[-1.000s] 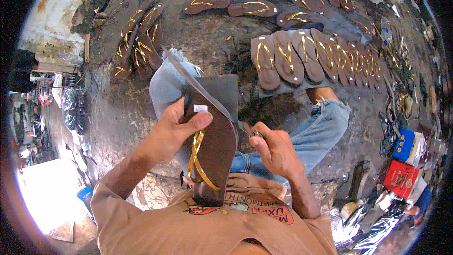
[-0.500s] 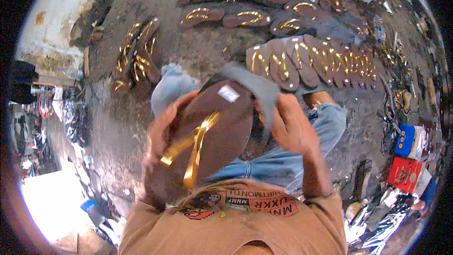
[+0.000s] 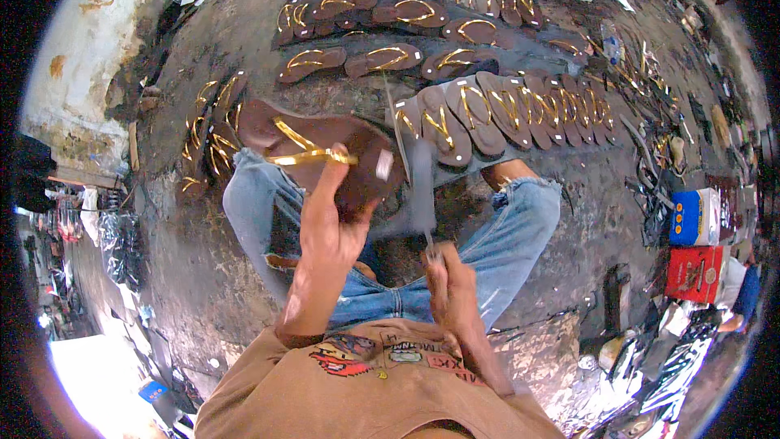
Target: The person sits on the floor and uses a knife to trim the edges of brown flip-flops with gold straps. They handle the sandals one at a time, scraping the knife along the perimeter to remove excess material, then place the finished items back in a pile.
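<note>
My left hand (image 3: 329,228) grips a brown flip-flop (image 3: 370,142) by its toe-end side, thumb over the gold strap (image 3: 313,156). The sandal lies tilted above my left knee, a white label on its sole. In my closed right hand (image 3: 451,280) is a knife (image 3: 422,195), its blade blurred and pointing away from me, close beside the sandal's labelled end. Whether blade and sole touch, I cannot tell. A thin dark strip stands up near that edge.
Brown sandals with gold straps lie in a row (image 3: 504,110) beyond my right knee, with more rows farther off. Another group (image 3: 215,126) lies at the left. Blue-and-white (image 3: 695,218) and red (image 3: 695,275) boxes stand at the right. A bright patch (image 3: 101,382) shows lower left.
The flip-flop has turned and moved away from me to the left, now in my left hand alone. My right hand has come down toward my lap and shows the knife.
</note>
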Demonstrator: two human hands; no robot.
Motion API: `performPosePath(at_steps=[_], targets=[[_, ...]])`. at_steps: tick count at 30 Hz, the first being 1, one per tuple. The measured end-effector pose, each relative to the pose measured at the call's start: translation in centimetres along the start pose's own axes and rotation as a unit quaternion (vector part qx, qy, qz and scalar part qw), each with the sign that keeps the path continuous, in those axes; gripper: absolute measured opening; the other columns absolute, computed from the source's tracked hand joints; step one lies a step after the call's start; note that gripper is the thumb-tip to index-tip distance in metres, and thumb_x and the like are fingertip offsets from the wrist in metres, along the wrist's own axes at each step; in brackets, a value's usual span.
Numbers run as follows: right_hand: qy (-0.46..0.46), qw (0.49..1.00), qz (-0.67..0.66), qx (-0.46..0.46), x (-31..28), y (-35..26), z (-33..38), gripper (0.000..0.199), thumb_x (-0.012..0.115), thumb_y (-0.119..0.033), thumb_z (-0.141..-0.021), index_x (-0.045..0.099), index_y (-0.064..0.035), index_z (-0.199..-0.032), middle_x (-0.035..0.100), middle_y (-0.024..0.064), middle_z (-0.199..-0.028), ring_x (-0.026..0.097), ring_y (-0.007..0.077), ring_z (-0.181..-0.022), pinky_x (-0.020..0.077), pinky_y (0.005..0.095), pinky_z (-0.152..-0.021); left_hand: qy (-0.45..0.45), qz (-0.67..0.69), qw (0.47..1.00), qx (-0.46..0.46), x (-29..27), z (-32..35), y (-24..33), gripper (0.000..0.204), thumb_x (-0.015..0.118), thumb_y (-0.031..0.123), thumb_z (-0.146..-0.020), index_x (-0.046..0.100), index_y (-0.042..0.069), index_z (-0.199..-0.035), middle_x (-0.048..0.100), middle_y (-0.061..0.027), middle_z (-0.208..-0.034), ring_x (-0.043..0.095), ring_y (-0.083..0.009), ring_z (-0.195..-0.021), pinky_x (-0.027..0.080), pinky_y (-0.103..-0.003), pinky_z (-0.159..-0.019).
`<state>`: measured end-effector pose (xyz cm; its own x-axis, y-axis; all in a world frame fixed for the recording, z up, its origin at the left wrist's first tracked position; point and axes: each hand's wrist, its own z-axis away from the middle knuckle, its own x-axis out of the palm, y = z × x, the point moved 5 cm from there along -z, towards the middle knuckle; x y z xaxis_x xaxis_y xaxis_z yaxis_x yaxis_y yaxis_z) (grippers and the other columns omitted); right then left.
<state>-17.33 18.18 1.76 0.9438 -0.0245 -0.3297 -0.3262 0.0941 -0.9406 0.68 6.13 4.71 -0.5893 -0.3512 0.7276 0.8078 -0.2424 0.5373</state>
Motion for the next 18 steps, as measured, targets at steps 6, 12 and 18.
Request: performPosePath(at_steps=[6,12,18], targets=[[-0.086,0.987,0.127,0.052,-3.5,1.9,2.0,0.029,0.055,-0.034,-0.102,0.057,-0.0061,-0.107,0.06,0.0221,-0.07,0.061,0.0444,-0.069,0.0446,0.0508,-0.06,0.003,-0.05,0.999,-0.008,-3.3,3.5,-1.8,0.041,0.071,0.009,-0.093,0.057,0.006,-0.131,0.068,-0.0111,-0.118,0.07,-0.0256,-0.105,0.062,-0.046,-0.088],[-0.207,0.964,0.163,0.023,-3.2,-0.5,-3.2,0.036,0.053,-0.043,-0.102,0.056,-0.0071,-0.107,0.064,0.0237,-0.076,0.063,0.0493,-0.078,0.046,0.0563,-0.065,-0.02,-0.088,0.995,0.047,-4.8,4.2,0.9,0.038,0.066,0.008,-0.095,0.056,0.002,-0.131,0.068,-0.0142,-0.117,0.068,-0.0292,-0.109,0.063,-0.048,-0.085],[-0.113,0.99,0.065,0.054,-1.9,-1.9,-1.5,0.026,0.057,-0.034,-0.101,0.054,-0.0082,-0.105,0.065,0.0242,-0.077,0.064,0.0495,-0.077,0.0474,0.0557,-0.064,0.007,-0.124,0.99,-0.071,-4.0,3.2,-1.2,0.038,0.07,0.015,-0.094,0.061,0.002,-0.128,0.07,-0.0111,-0.118,0.07,-0.0239,-0.105,0.061,-0.04,-0.087]])
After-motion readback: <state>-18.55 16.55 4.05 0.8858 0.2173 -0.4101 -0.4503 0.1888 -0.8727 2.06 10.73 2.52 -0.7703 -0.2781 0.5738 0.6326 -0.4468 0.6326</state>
